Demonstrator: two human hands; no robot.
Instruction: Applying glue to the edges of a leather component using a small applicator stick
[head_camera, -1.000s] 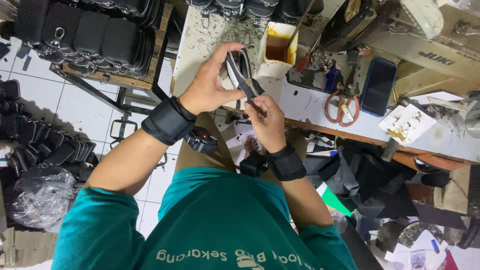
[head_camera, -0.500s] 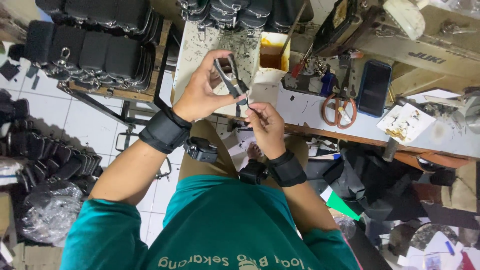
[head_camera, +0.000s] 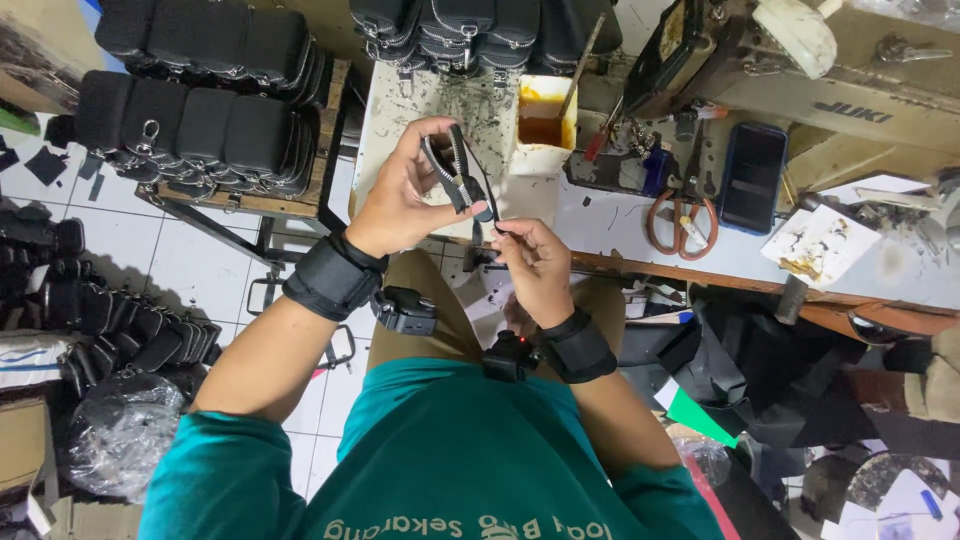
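Observation:
My left hand (head_camera: 400, 195) holds a folded black zipper strip (head_camera: 452, 165) up in front of the table edge, thumb and fingers pinched around its loop. My right hand (head_camera: 530, 262) is just below and to the right, with its fingertips pinched on the strip's lower end near the metal slider (head_camera: 483, 213). Both wrists wear black bands with small devices attached. A white glue-stained board (head_camera: 420, 100) lies just beyond the hands.
A tub of brownish glue with a stick (head_camera: 545, 120) stands on the table. Orange-handled scissors (head_camera: 680, 215) and a dark phone (head_camera: 752, 178) lie to the right, below a sewing machine (head_camera: 850, 70). Stacks of black zip pouches (head_camera: 200, 125) fill a rack at left and the floor.
Both hands have shifted slightly; my left hand keeps the zipper strip raised while my right hand has dropped a little lower and pulled toward the strip's end.

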